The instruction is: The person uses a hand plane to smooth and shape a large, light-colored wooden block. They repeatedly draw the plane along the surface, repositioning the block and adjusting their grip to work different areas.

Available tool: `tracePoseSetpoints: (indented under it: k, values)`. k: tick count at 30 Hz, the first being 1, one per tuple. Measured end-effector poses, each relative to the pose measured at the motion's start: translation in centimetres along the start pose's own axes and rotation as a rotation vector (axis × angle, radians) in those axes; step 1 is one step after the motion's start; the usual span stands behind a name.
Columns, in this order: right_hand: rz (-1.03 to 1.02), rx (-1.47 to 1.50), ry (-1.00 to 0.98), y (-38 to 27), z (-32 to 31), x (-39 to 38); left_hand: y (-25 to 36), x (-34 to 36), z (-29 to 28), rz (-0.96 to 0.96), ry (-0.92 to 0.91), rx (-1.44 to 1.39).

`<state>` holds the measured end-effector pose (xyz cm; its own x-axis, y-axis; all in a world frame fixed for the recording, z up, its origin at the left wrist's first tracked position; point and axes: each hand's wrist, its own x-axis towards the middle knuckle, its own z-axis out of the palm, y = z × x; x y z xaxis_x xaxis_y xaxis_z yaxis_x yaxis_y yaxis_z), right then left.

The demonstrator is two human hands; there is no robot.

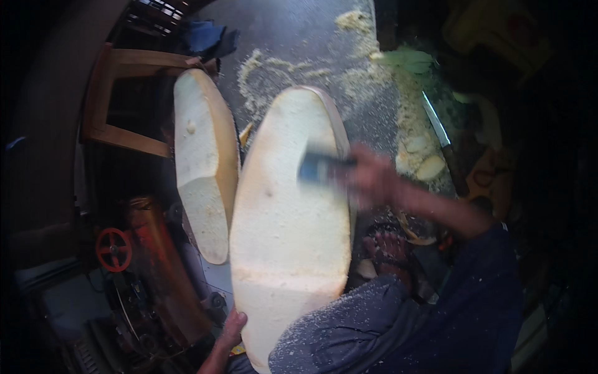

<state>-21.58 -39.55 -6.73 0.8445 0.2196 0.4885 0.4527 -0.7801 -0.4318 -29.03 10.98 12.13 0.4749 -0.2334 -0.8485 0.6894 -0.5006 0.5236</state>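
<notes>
Clutching block, right grip; foam slab, left grip; crumb-strewn floor, shadowed red handwheel

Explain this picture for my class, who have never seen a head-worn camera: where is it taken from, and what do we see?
A camera on the person's head looks down, and its wide lens bends the edges. These are bare hands, no machine. The right hand, blurred, holds a dark block at the large pale slab. The left hand touches the slab's lower left edge. A smaller pale slab sits to its left. Beyond lie pale crumbs on a grey surface; a knife lies to the right.
</notes>
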Motion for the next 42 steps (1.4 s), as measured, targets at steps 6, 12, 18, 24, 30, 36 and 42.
tracePoseSetpoints:
  k: [6,12,18,24,30,36,42]
  values:
    - [0.022,0.035,-0.045,0.0,-1.4,-0.2,-0.2,0.4,-0.4,0.016,0.090,0.143]
    - [0.007,0.292,-0.124,-2.7,-1.9,-2.1,-1.5,0.5,-1.2,-0.085,-0.008,-0.094]
    - [-0.052,0.178,-0.072,-1.8,-1.7,-2.2,-1.7,0.1,-1.3,-0.106,-0.006,-0.078]
    - [-0.045,0.189,-0.003,-1.3,-1.1,-1.9,-1.0,-0.1,-0.9,-0.043,0.063,-0.037]
    - [-0.261,0.384,-0.028,-2.3,-0.7,-2.1,-1.0,0.2,-0.6,-0.060,0.026,-0.098]
    - [-0.165,-0.005,0.017,0.3,-0.1,-1.5,-1.1,0.2,-0.9,-0.148,0.051,-0.107]
    - [0.074,0.141,-0.019,-0.4,-0.5,-0.8,-0.9,0.2,-0.9,-0.063,0.061,-0.062]
